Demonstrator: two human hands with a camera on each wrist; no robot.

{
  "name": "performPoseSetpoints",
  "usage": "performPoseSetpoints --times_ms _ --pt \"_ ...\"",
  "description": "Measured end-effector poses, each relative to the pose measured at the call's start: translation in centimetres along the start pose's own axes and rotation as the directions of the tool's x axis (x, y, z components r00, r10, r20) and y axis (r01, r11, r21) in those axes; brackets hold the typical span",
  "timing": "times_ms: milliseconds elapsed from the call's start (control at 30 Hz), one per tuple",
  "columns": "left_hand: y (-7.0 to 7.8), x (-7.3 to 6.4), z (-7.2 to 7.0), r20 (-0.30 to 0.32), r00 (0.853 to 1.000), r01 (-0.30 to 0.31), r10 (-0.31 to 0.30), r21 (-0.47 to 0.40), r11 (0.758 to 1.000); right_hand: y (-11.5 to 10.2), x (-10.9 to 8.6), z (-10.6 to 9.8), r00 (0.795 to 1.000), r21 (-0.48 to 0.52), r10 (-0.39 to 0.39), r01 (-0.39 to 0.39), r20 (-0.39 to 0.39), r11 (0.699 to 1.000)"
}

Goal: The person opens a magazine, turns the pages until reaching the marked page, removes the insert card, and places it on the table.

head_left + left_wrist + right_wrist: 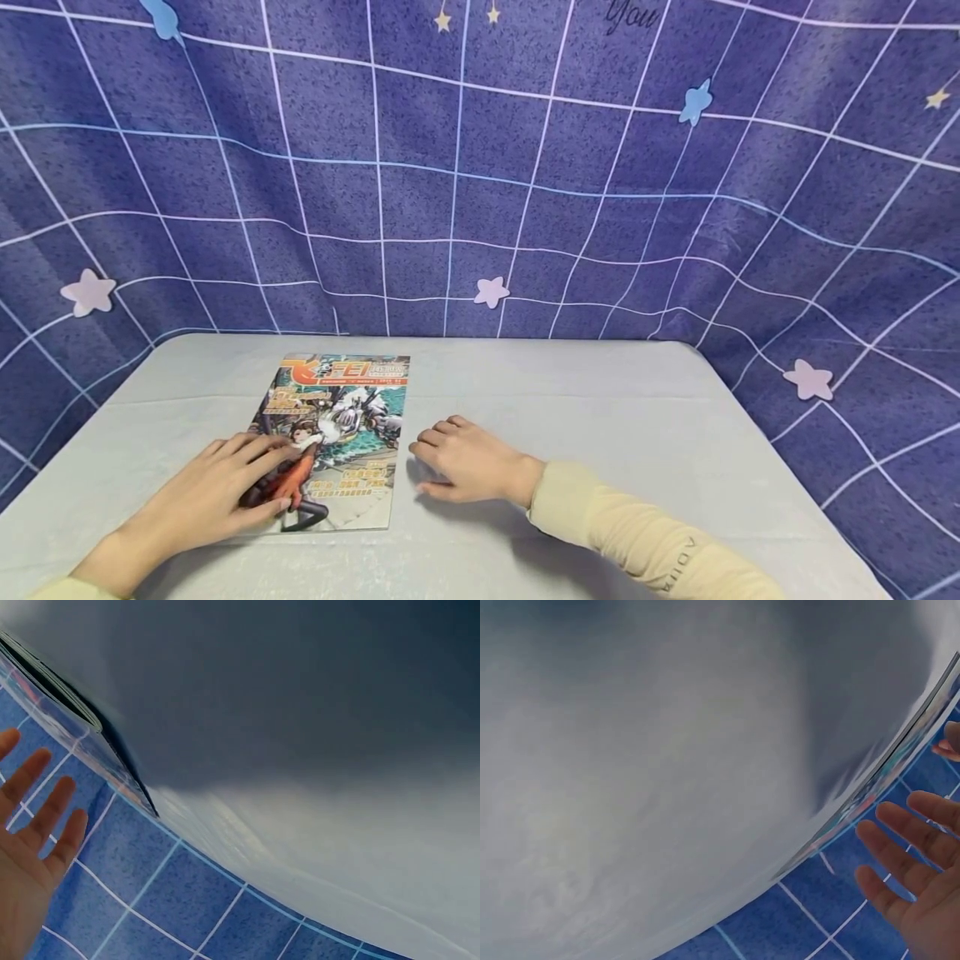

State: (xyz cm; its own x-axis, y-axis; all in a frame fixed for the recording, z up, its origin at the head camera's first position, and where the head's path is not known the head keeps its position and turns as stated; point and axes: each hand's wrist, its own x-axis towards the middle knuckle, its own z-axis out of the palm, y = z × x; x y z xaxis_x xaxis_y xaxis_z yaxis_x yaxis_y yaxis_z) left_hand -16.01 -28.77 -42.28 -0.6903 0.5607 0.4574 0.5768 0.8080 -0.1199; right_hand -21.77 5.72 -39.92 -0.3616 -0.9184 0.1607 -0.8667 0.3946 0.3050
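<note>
A magazine [356, 454] with a colourful illustrated cover and orange title lettering lies flat on the table, left of centre in the head view. My left hand [213, 492] is over its lower left part, fingers extended and thumb near the bottom edge. To the right of the magazine, my right hand [476, 462] hovers low with loosely bent fingers and nothing in it. In the left wrist view the magazine's edge [82, 720] shows beyond the spread fingers of that hand [26, 859]. The right wrist view has the magazine [877, 776] edge-on past my right hand [922, 874].
A pale grey cloth covers the table [600, 417], with a slight crease across its back. Behind it and on both sides hangs a blue curtain [420, 200] with a line grid and stars.
</note>
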Motion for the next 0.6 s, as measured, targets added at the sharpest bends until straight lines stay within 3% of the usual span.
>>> performPoseSetpoints --times_ms 600 --pt "0.7 -0.1 -0.1 0.018 0.999 -0.046 0.047 -0.028 0.999 -2.2 2.4 0.4 0.997 -0.010 -0.076 0.076 0.033 0.997"
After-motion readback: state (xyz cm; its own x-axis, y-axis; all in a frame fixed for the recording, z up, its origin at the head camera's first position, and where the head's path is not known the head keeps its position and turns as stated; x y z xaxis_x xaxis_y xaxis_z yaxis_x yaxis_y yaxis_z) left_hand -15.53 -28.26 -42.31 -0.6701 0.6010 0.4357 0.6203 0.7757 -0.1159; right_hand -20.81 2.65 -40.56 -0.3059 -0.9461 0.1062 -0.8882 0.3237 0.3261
